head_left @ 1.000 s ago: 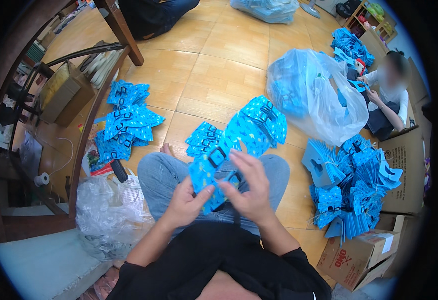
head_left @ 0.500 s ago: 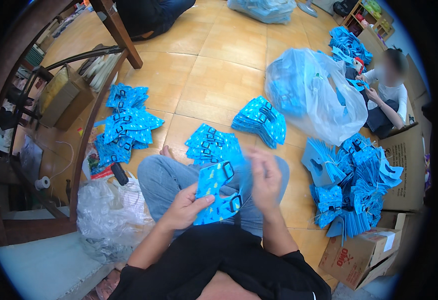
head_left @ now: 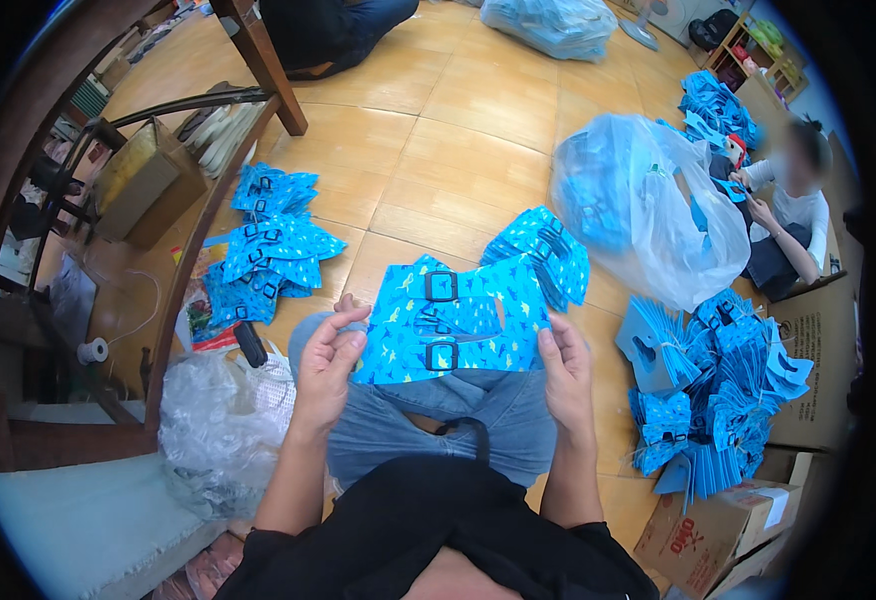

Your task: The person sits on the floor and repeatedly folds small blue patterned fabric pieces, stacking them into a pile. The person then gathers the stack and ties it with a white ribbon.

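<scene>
Tan tiled floor (head_left: 448,150) lies beyond a thin blue printed rectangular sheet (head_left: 478,285); left hand (head_left: 330,365) and right hand (head_left: 566,370) grip its ends; even tension advisable.

Tiled floor (head_left: 358,165): bright, warm-toned, soft sheen toward upper middle; exact light direction unclear
Blue patterned cutout (head_left: 478,350): evenly lit, black outlines crisp against print
Left hand (head_left: 330,365), right hand (head_left: 566,365): well lit, edges clean
Clear plastic bag (head_left: 648,245): milky, pale highlights along folds
Black shirt (head_left: 428,520): near-solid dark, most fold detail lost
Wooden frame (head_left: 193,260): shaded, edges bowed by fisheye
Seated co-worker (head_left: 790,215): head blurred out
Backpack (head_left: 713,30): small, soft detail
Rim: heavy black vignette, bluish fringe upper right and lower left
</scene>
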The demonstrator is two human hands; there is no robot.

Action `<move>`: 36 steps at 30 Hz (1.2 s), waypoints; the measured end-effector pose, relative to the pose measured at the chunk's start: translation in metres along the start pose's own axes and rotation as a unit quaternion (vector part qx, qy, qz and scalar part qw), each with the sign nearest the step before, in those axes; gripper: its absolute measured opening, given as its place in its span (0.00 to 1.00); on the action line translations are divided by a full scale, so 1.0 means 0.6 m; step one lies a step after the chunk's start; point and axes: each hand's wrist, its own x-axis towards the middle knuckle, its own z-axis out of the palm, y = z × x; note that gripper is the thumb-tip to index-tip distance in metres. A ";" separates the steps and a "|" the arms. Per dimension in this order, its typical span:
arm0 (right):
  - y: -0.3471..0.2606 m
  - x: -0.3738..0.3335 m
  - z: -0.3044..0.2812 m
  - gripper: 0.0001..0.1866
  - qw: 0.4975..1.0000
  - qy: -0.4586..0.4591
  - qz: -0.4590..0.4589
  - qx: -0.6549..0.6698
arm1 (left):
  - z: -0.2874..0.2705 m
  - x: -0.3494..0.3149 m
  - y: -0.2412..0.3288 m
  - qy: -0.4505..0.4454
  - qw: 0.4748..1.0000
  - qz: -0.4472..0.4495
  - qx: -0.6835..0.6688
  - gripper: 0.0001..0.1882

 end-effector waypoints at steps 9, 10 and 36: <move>0.055 0.036 -0.033 0.18 0.996 0.084 0.041 -0.010 | -0.057 0.049 -0.053 0.072 0.868 0.118 0.477 0.14; 0.062 0.044 -0.043 0.19 0.995 0.080 0.058 -0.009 | -0.067 0.056 -0.062 0.097 0.767 0.157 0.614 0.14; 0.306 0.178 0.012 0.26 0.867 -0.090 -0.075 -0.485 | -0.081 0.088 -0.119 0.178 0.716 0.123 0.663 0.13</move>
